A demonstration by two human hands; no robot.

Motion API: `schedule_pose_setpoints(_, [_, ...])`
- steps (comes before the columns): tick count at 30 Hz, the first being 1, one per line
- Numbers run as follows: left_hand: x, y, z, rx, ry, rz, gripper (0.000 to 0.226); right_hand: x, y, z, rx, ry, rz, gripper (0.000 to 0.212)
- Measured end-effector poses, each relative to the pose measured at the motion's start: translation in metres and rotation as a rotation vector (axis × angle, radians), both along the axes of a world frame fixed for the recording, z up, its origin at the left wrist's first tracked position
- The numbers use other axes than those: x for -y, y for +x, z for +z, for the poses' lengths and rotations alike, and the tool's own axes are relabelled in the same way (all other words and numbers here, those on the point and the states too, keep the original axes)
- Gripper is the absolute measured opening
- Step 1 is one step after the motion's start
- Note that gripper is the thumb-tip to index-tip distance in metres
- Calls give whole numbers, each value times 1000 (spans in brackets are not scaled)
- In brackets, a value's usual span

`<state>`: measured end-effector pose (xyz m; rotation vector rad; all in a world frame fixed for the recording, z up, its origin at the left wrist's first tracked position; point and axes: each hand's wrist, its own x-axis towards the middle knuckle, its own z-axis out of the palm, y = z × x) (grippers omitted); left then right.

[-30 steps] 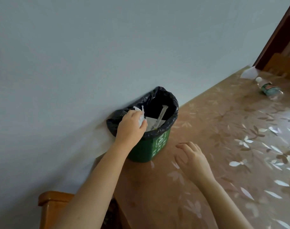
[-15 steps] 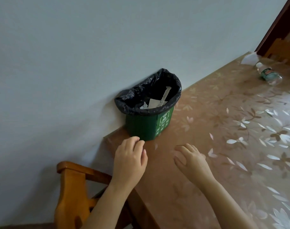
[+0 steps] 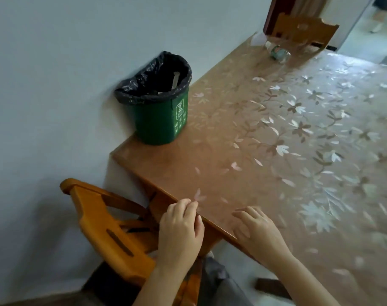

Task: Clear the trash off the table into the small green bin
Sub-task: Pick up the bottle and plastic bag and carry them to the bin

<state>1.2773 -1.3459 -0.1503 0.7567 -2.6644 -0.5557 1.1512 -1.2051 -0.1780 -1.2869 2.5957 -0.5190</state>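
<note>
The small green bin (image 3: 159,122), lined with a black bag, stands on the table's near left corner against the wall; pale scraps and a stick show inside it. A clear plastic bottle (image 3: 279,53) lies on its side at the table's far end, beside a white scrap (image 3: 257,39). My left hand (image 3: 180,230) hovers at the table's near edge, fingers loosely curled, holding nothing. My right hand (image 3: 257,230) rests palm down on the tabletop just right of it, fingers spread and empty. Both hands are well short of the bin.
The table (image 3: 298,138) has a brown flowered cover and runs along a pale wall. A wooden chair (image 3: 108,219) stands at the near left below the table edge. Another wooden chair back (image 3: 303,29) stands at the far end by a doorway.
My left hand let go of the white paper into the bin and drew back to the table's near edge. The view pulled back; the right hand kept its pose.
</note>
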Motion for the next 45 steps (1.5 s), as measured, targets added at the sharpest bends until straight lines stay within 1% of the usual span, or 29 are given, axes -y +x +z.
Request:
schedule_pose_setpoints(6, [-60, 1, 4, -18, 28, -207, 30, -80, 40, 15, -5, -18, -138, 29])
schedule_pose_setpoints(12, [-129, -17, 5, 30, -3, -456, 30, -165, 57, 33, -51, -87, -394, 25])
schedule_pose_setpoints(16, [-191, -36, 6, 36, -40, -599, 31, -233, 60, 38, -99, -106, -523, 25])
schedule_pose_setpoints(19, [-252, -56, 4, 42, -35, -681, 30, -298, 57, 40, -121, -134, -648, 27])
schedule_pose_setpoints(22, [-335, -80, 10, 35, -6, -773, 26, -379, 56, 43, -120, -152, -782, 27])
schedule_pose_setpoints(28, [-507, -123, 15, -68, 20, -1073, 26, -542, 68, 43, -129, -135, -1097, 27])
schedule_pose_setpoints(31, [-556, -139, 11, -36, 26, -1117, 27, -593, 71, 40, -133, -135, -1203, 27])
schedule_pose_setpoints(35, [-593, -162, 2, 13, -72, -1149, 27, -633, 60, 31, -121, -156, -1250, 26])
schedule_pose_setpoints(39, [-625, -196, -1, 30, -113, -1193, 28, -666, 31, 25, -123, -163, -1296, 27])
schedule_pose_setpoints(41, [-641, -219, -3, 29, -108, -1197, 29, -681, 9, 24, -133, -159, -1296, 27])
schedule_pose_setpoints(45, [-677, -280, -11, 40, -13, -1175, 28, -715, -55, 26, -155, -125, -1273, 27])
